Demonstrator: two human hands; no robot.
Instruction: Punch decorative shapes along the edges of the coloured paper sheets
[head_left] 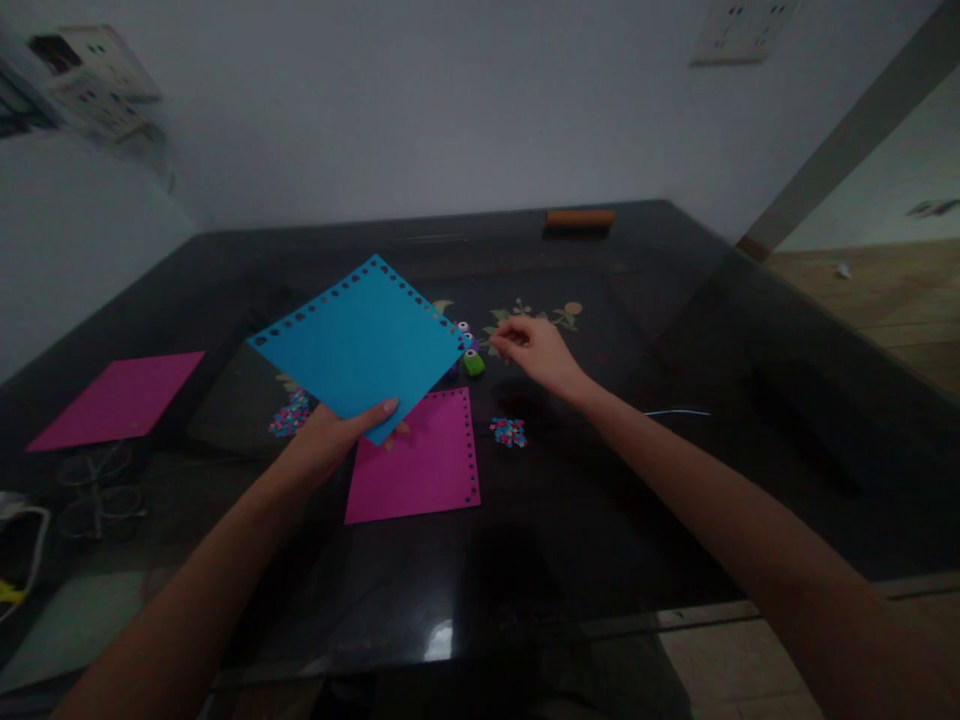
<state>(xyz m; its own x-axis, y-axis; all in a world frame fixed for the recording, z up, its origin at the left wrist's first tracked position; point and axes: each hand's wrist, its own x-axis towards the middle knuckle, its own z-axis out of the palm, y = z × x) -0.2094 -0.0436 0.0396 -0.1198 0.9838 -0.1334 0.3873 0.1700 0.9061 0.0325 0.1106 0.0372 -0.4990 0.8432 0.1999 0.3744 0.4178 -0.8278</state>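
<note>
Fingers on the left hand [334, 437] pinch the blue sheet [361, 340] by its near corner, over the pink sheet [420, 465], right corner aimed at the loosely curled right hand [541, 350], can't tell if that's holding anything.

The place is looking like a room in a home: a glossy dark worktop [660, 290] with floral decoration [573, 309] is standing against a pale wall [420, 120], sockets [742, 28] are showing above it, and tan flooring [862, 290] is stretching beyond.
</note>
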